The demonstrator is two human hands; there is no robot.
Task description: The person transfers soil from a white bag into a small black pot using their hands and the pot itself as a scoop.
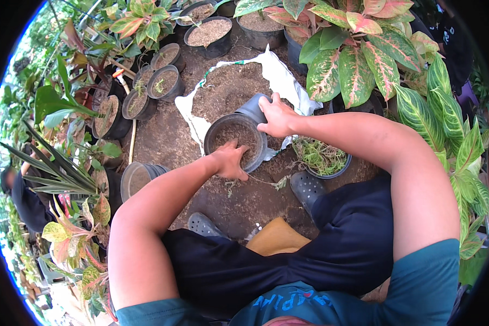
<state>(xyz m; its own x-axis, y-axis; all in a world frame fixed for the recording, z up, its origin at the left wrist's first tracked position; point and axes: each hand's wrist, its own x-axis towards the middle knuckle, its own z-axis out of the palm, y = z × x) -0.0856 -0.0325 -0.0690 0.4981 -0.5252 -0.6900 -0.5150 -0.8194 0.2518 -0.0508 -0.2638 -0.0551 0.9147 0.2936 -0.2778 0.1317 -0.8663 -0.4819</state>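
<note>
A round black plant pot (207, 136) stands in front of me with brown soil inside. My left hand (231, 161) reaches over its near rim, fingers spread on the soil and thumb apart. Just beyond, a smaller dark pot (250, 107) lies tipped against the far right rim of the round one. My right hand (277, 117) grips this tipped pot from its right side; its inside is hidden from me. Behind both pots, a white sack (280, 76) is spread out with loose soil mix (228, 87) heaped on it.
A pot of green cuttings (321, 157) sits near my right shoe (308, 190). Stacked empty pots (138, 179) are at the left. Several soil-filled pots, such as one grey pot (165, 83), line the far left. A broad-leaved pink-green plant (358, 60) overhangs the far right.
</note>
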